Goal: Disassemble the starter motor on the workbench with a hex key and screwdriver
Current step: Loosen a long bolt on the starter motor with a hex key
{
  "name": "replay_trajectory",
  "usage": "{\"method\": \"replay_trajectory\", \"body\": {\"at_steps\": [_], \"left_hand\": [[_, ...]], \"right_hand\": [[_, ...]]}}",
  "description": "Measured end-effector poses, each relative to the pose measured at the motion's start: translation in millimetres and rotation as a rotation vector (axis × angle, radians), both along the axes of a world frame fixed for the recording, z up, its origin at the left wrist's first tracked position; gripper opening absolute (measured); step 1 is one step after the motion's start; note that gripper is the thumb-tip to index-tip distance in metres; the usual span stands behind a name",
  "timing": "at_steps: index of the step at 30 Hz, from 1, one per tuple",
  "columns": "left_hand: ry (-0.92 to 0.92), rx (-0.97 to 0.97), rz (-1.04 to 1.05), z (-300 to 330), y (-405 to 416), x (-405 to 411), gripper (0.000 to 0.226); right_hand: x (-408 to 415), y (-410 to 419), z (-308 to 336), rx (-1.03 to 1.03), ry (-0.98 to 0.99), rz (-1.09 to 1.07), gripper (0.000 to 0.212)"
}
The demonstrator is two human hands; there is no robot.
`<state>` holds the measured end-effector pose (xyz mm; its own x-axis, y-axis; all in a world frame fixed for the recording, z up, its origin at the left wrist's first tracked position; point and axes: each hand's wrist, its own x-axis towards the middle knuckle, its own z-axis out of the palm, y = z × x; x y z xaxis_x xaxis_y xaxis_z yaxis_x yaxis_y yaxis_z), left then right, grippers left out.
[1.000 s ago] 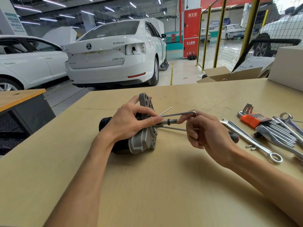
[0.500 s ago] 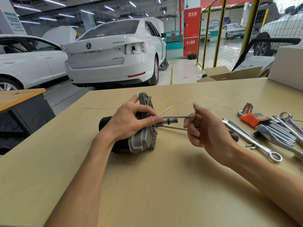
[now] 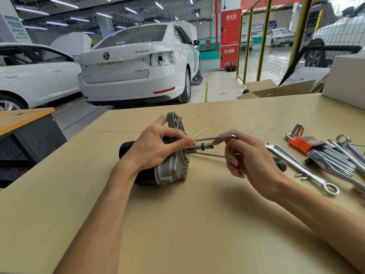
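The starter motor (image 3: 169, 171) lies on its side on the workbench (image 3: 177, 224), black body to the left, grey flanged housing and short shaft to the right. My left hand (image 3: 158, 147) grips the housing from above, fingers curled over the flange. My right hand (image 3: 246, 155) pinches the bent end of a silver hex key (image 3: 215, 138), whose long arm runs level into the flange face. A screwdriver lies behind my right hand: its thin shaft (image 3: 209, 154) points at the motor and its black handle (image 3: 280, 164) shows past my wrist.
To the right lie a long combination wrench (image 3: 302, 167), a hex key set in an orange holder (image 3: 304, 144), several more wrenches (image 3: 339, 157) and small loose screws (image 3: 301, 176). A white box (image 3: 347, 80) and an open cardboard box (image 3: 276, 89) sit at the far edge.
My right hand has swung the hex key's bent end up and back, turning the key in the flange. My left hand and the motor have stayed put.
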<state>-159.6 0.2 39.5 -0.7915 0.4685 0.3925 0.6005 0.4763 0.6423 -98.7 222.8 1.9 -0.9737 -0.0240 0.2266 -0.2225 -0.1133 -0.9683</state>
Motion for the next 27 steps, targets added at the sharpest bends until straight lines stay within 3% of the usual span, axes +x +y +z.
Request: {"method": "replay_trajectory", "body": {"at_steps": [4,7,10,14,16,22,27], "left_hand": [[0.004,-0.002,-0.004,0.6,0.0,0.7,0.023],[0.002,0.006,-0.002,-0.4,0.1,-1.0,0.026],[0.003,0.018,-0.006,-1.3,0.2,-2.1,0.025],[0.012,0.004,-0.002,-3.1,-0.3,-4.8,0.026],[0.014,0.013,-0.005,-2.9,-0.6,-4.5,0.026],[0.003,0.015,0.002,-1.8,0.1,-3.0,0.025],[-0.016,0.000,0.004,-0.3,0.4,-1.1,0.024]], "right_hand": [[-2.0,0.2,-0.5,-0.048,-0.096,-0.053,0.030],[-3.4,2.5,1.3,-0.105,-0.186,-0.010,0.046],[-3.0,4.1,3.8,-0.138,-0.168,0.094,0.053],[0.2,4.5,4.2,-0.155,-0.134,0.154,0.036],[0.3,4.6,3.9,-0.155,-0.106,0.134,0.029],[1.4,1.3,4.1,-0.085,-0.075,0.027,0.044],[2.8,-1.3,4.2,-0.049,-0.099,-0.039,0.040]]}}
